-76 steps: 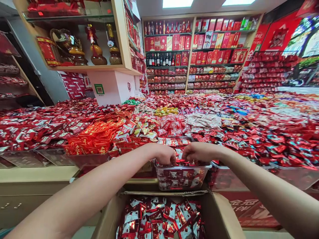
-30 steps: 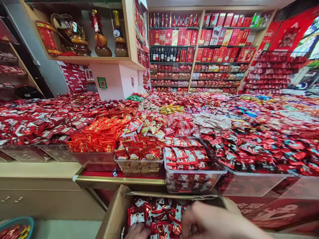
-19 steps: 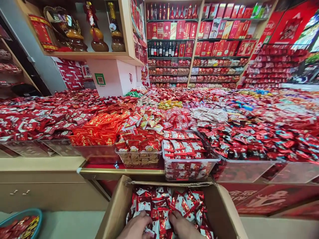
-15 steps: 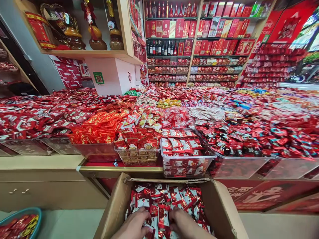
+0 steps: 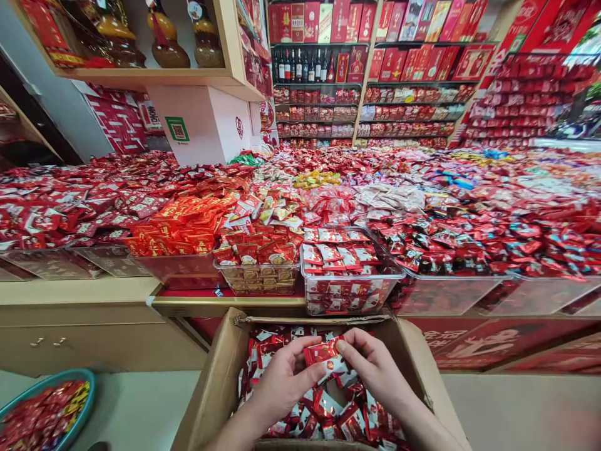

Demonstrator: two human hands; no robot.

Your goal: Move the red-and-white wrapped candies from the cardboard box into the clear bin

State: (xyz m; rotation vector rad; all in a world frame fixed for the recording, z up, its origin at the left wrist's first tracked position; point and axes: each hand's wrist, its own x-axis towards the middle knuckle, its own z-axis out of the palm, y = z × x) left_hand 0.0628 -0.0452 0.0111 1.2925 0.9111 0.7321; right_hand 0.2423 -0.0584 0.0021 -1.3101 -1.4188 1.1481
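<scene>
Over an open cardboard box (image 5: 213, 388), my two hands meet around red-and-white candy packets (image 5: 323, 354). My left hand (image 5: 286, 376) has its thumb and fingers closed on the left side of the packets. On the right side, my right hand (image 5: 370, 363) pinches them between thumb and fingers. How many packets are held I cannot tell. Loose packets of the same look (image 5: 323, 404) fill the box below. Just beyond the box stands a clear plastic bin (image 5: 352, 291) with similar packets laid in rows.
A bin of gold-and-red packets (image 5: 256, 275) stands to the left, beside orange-red packets (image 5: 178, 225). More clear bins (image 5: 451, 294) line the counter to the right. A teal basin (image 5: 87, 401) of packets sits on the floor at lower left. Shelves (image 5: 319, 84) rise behind.
Both hands have come up out of the loose packets and closer together, now with packets between them. The view has tilted slightly downward.
</scene>
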